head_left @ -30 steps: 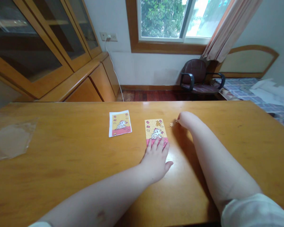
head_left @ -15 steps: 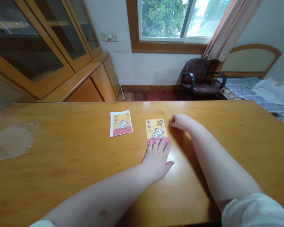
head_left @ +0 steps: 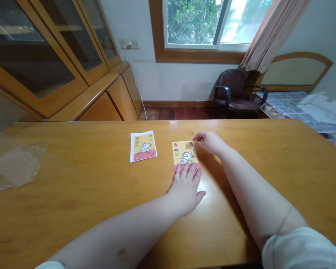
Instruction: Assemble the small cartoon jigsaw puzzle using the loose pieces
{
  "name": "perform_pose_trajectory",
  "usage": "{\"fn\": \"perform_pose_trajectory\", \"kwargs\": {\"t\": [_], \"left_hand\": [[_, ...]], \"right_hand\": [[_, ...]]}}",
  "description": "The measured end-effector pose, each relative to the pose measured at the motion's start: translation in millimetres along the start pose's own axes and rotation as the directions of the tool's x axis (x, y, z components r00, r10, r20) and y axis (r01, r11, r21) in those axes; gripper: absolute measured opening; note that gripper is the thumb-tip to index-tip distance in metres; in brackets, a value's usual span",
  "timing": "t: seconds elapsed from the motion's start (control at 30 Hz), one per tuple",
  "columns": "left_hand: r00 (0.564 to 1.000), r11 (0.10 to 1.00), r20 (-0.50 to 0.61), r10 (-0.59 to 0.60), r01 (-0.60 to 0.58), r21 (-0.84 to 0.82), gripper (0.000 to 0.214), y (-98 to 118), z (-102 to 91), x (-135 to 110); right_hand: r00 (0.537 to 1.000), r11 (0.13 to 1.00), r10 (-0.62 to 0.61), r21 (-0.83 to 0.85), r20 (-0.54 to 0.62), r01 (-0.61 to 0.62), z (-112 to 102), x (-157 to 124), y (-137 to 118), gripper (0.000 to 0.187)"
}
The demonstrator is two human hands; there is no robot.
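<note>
A small yellow-and-pink jigsaw puzzle with a cartoon animal lies on the wooden table. My left hand lies flat with its fingers spread on the puzzle's lower pink edge. My right hand is at the puzzle's upper right corner, its fingers pinched together by a gap in the picture; what they hold is hidden. A printed card with the same picture lies to the left of the puzzle.
A clear plastic bag lies at the table's left side. Wooden glass-door cabinets stand to the left. Beyond the table are a dark office chair, a window and a bed.
My right hand moved left from the loose piece lying right of the puzzle to the puzzle's top right corner. That loose piece no longer lies on the table. My left hand stayed put.
</note>
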State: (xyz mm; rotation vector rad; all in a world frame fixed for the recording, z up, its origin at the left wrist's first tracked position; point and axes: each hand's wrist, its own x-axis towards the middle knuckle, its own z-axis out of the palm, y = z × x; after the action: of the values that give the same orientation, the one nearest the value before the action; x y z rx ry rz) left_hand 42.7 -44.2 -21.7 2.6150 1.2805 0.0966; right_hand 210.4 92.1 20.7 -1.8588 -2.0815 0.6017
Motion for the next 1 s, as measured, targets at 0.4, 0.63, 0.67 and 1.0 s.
{"fn": "perform_pose_trajectory", "kwargs": {"t": [0.4,0.63,0.67,1.0], "left_hand": [[1.000,1.000,-0.028,0.010,-0.010,0.017,0.072,-1.1,5.3,0.8],[0.999,1.000,-0.039,0.012,-0.012,0.001,0.072,-1.6,5.6,0.8],[0.999,1.000,-0.038,0.012,-0.012,-0.001,0.072,-1.6,5.4,0.8],[0.999,1.000,-0.037,0.002,-0.002,0.005,0.073,-0.1,3.7,1.4]], "right_hand": [[0.984,0.990,-0.141,0.010,-0.105,0.143,32.3,3.2,-8.8,0.017],[0.977,0.982,-0.191,-0.023,-0.094,0.190,33.4,5.7,-2.9,0.020],[0.977,0.982,-0.190,-0.031,-0.096,0.188,33.7,5.4,-2.9,0.020],[0.970,0.978,-0.203,-0.078,-0.132,0.195,41.8,5.4,-5.2,0.019]]}}
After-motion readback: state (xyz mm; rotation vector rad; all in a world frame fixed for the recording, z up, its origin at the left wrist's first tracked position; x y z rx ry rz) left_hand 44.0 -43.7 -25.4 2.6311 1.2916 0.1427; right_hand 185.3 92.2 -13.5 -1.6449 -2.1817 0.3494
